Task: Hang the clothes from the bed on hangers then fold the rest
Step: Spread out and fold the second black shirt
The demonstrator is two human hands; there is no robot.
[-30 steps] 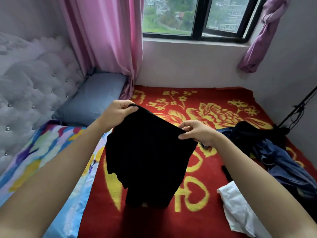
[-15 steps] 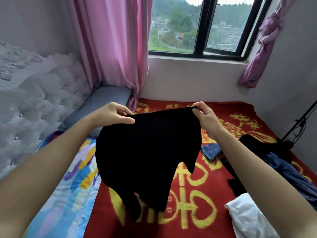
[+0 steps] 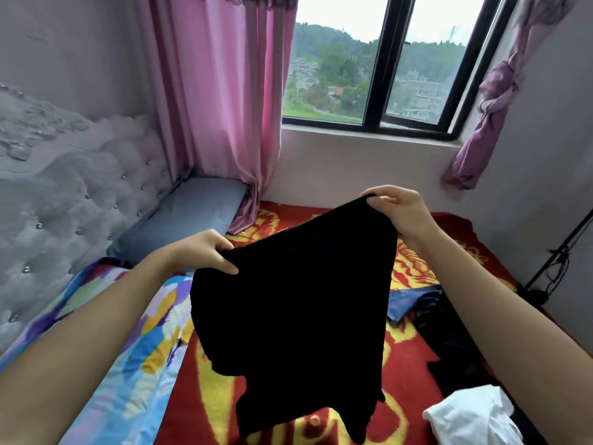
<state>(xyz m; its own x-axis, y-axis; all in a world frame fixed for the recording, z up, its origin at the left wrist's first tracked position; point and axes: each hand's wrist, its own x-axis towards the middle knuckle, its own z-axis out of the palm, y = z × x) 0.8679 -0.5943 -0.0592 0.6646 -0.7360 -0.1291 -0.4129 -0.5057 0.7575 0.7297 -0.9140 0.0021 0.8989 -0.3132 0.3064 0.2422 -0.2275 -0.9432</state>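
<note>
A black garment hangs spread in the air above the bed, its lower edge dangling over the red blanket. My left hand pinches its upper left edge, thumb on top of the cloth. My right hand pinches the upper right corner, held higher than the left. A white garment lies crumpled at the bottom right of the bed. Dark blue and black clothes lie in a heap on the right side. No hanger is in view.
The bed carries a red blanket with yellow flowers and a multicoloured sheet on the left. A grey-blue pillow lies by the padded headboard. Pink curtain and window stand behind; a black stand leans at right.
Both hands have lifted the black garment higher and pulled it wider, the right hand rising above the left. The view has tilted up toward the window.
</note>
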